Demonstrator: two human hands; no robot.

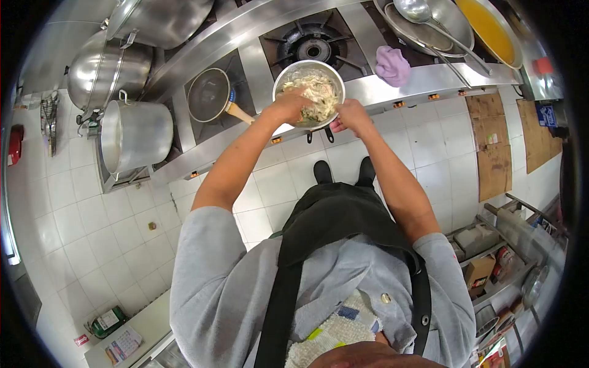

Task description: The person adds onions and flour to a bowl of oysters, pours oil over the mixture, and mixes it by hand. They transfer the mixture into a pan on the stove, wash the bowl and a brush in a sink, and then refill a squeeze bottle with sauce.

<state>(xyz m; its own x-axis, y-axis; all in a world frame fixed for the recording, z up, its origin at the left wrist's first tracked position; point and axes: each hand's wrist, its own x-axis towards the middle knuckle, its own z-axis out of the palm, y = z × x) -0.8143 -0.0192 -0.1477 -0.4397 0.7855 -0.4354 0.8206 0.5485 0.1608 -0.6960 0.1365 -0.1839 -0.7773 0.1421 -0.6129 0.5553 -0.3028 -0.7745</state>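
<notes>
A steel bowl (288, 75) full of pale shredded food (316, 92) sits at the front edge of the stove counter (392, 86). My left hand (288, 103) reaches into the bowl, its fingers buried in the food near the left rim. My right hand (351, 114) grips the bowl's near right rim. Both arms stretch forward from my grey sleeves and black apron.
A gas burner (316, 44) lies just behind the bowl. A small pan with a wooden handle (211, 95) sits to the left, with big steel pots (135, 136) beyond. A purple cloth (392, 65), ladles and an orange-filled wok (488, 27) stand to the right. Shelves (497, 257) crowd the lower right.
</notes>
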